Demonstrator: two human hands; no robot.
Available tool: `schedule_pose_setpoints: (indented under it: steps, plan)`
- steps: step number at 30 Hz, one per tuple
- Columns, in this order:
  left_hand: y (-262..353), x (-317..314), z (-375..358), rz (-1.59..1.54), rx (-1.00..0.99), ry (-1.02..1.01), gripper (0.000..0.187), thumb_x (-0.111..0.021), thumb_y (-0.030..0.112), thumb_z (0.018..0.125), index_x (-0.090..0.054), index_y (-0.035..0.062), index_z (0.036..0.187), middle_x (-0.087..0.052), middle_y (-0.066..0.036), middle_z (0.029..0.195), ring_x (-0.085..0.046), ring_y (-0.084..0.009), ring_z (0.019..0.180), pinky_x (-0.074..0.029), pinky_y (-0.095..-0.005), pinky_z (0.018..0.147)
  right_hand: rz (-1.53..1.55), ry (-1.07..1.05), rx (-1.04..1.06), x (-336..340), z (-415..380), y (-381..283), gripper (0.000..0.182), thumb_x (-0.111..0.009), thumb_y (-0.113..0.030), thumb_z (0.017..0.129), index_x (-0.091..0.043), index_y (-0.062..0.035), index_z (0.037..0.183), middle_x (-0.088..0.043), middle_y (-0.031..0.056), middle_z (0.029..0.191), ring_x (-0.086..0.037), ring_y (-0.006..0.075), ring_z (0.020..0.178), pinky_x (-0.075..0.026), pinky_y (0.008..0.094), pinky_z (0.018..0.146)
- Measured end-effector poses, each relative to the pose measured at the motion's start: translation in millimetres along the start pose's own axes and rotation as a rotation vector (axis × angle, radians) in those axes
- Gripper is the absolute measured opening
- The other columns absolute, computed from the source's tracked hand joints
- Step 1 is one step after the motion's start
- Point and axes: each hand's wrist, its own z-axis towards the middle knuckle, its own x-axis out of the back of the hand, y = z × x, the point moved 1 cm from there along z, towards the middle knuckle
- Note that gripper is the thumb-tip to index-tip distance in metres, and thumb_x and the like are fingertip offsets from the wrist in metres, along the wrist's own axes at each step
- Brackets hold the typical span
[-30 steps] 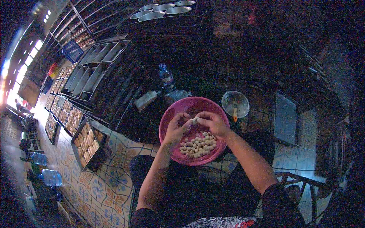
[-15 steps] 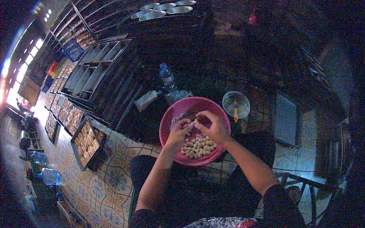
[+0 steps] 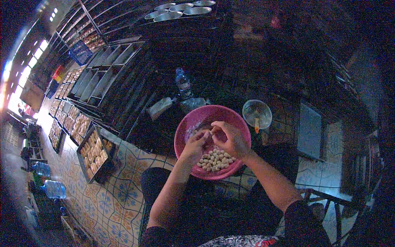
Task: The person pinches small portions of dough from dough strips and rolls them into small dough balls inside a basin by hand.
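A pink basin [image 3: 181, 123] stands low in front of me, between my knees. Small pale round pieces [image 3: 216, 159], like little balls, are heaped in its near part. Over the middle of the basin my left hand [image 3: 196, 146] and my right hand [image 3: 231, 142] meet at the fingertips. Both have thumb and fingers pinched together, and I cannot tell what small thing is between them. Whitish residue [image 3: 193, 131] shows on the basin's inner wall, left of my hands.
A metal bowl [image 3: 250, 110] with a wooden-handled brush [image 3: 256, 123] stands right of the basin. Behind it are a plastic bottle [image 3: 183, 84] and a clear bag [image 3: 159, 108]. Trays of pale rolls [image 3: 94, 152] and empty metal moulds [image 3: 98, 82] lie to the left.
My fingertips have shifted slightly over the basin, and the pale bit that showed between them is now mostly hidden. The whole view has moved a little.
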Motion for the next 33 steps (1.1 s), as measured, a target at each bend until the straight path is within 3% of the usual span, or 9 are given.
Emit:
schedule_pose_setpoints:
  steps: [4, 6, 13, 16, 18, 21, 26, 31, 33]
  plan:
    - [-1.4, -5.1, 2.5, -0.05, -0.059, -0.002, 0.021, -0.056, 0.018, 0.104, -0.063, 0.0054, 0.12, -0.066, -0.003, 0.112, -0.064, -0.0137, 0.099, -0.057, -0.0305, 0.084, 0.021, 0.029, -0.043, -1.9, 1.1, 0.2, 0.045, -0.075, -0.011, 0.083, -0.059, -0.0071, 0.125, -0.068, 0.0124, 0.108, -0.068, 0.0284, 0.1, -0.055, 0.0388, 0.09]
    - [1.6, -11.1, -3.6, 0.128, -0.122, 0.16, 0.021, -0.055, 0.017, 0.104, -0.062, 0.0039, 0.12, -0.065, -0.004, 0.113, -0.064, -0.0135, 0.1, -0.056, -0.0297, 0.085, 0.014, 0.008, -0.03, 0.2, 1.8, 1.0, 0.043, -0.076, -0.011, 0.083, -0.061, -0.0063, 0.123, -0.068, 0.0127, 0.108, -0.069, 0.0283, 0.099, -0.055, 0.0388, 0.089]
    - [-9.8, -3.7, 4.4, 0.197, -0.145, 0.148, 0.022, -0.059, 0.019, 0.103, -0.064, 0.0036, 0.118, -0.066, -0.004, 0.109, -0.063, -0.014, 0.099, -0.053, -0.0291, 0.087, -0.04, -0.141, 0.011, 8.3, -0.5, 7.9, 0.036, -0.074, -0.013, 0.083, -0.066, -0.0066, 0.118, -0.068, 0.0122, 0.106, -0.068, 0.0298, 0.1, -0.055, 0.0408, 0.089]
    - [-3.7, -12.5, 4.1, 0.597, -0.388, 0.131, 0.02, -0.066, 0.017, 0.098, -0.068, 0.0033, 0.112, -0.068, -0.005, 0.105, -0.065, -0.0187, 0.098, -0.052, -0.0327, 0.089, -0.154, -0.131, -0.016, 15.7, -1.3, 7.2, 0.039, -0.073, -0.013, 0.082, -0.065, -0.0079, 0.12, -0.069, 0.0117, 0.106, -0.067, 0.0318, 0.102, -0.054, 0.0417, 0.091]
    - [-0.4, -14.7, 3.4, 1.016, -0.698, 0.211, 0.017, -0.071, 0.014, 0.091, -0.071, 0.0025, 0.104, -0.069, -0.009, 0.102, -0.066, -0.0257, 0.098, -0.051, -0.0364, 0.09, -0.205, -0.103, -0.03, 18.1, -1.9, 8.0, 0.042, -0.073, -0.013, 0.081, -0.064, -0.0087, 0.122, -0.07, 0.0115, 0.106, -0.066, 0.033, 0.102, -0.053, 0.0421, 0.091]
    - [-1.6, -8.6, 6.1, 1.054, -0.726, 0.252, 0.014, -0.071, 0.01, 0.087, -0.071, 0.0015, 0.099, -0.068, -0.013, 0.102, -0.066, -0.0309, 0.099, -0.051, -0.0373, 0.089, -0.148, -0.121, -0.039, 17.0, -1.3, 8.5, 0.046, -0.073, -0.013, 0.084, -0.058, -0.0079, 0.127, -0.07, 0.0106, 0.107, -0.067, 0.0276, 0.103, -0.053, 0.0386, 0.092]
    - [-0.9, -12.3, 4.0, 1.073, -0.761, 0.25, 0.013, -0.068, 0.007, 0.089, -0.07, 0.0002, 0.1, -0.067, -0.014, 0.103, -0.065, -0.0313, 0.099, -0.051, -0.0381, 0.089, 0.376, -0.016, -0.302, 11.8, 0.2, 13.3, 0.044, -0.071, -0.012, 0.091, -0.051, -0.0048, 0.129, -0.069, 0.0081, 0.103, -0.065, 0.0156, 0.104, -0.052, 0.0345, 0.094]
    - [4.1, -17.5, -0.2, 1.1, -0.879, 0.178, 0.016, -0.067, 0.007, 0.09, -0.07, -0.0007, 0.103, -0.066, -0.015, 0.107, -0.065, -0.0319, 0.1, -0.051, -0.038, 0.089, 0.28, 0.059, -0.298, 10.6, -0.6, 21.5, 0.03, -0.074, -0.019, 0.087, -0.064, -0.0045, 0.111, -0.07, 0.0099, 0.101, -0.068, 0.024, 0.099, -0.052, 0.037, 0.092]
    - [6.8, -19.9, -6.1, 1.039, -0.739, 0.146, 0.017, -0.067, 0.008, 0.09, -0.071, -0.0008, 0.104, -0.065, -0.015, 0.108, -0.065, -0.0324, 0.1, -0.051, -0.0376, 0.09, 0.201, 0.047, -0.276, 11.7, -1.0, 21.7, 0.027, -0.074, -0.02, 0.088, -0.065, -0.0043, 0.108, -0.07, 0.01, 0.1, -0.068, 0.024, 0.098, -0.052, 0.0371, 0.092]
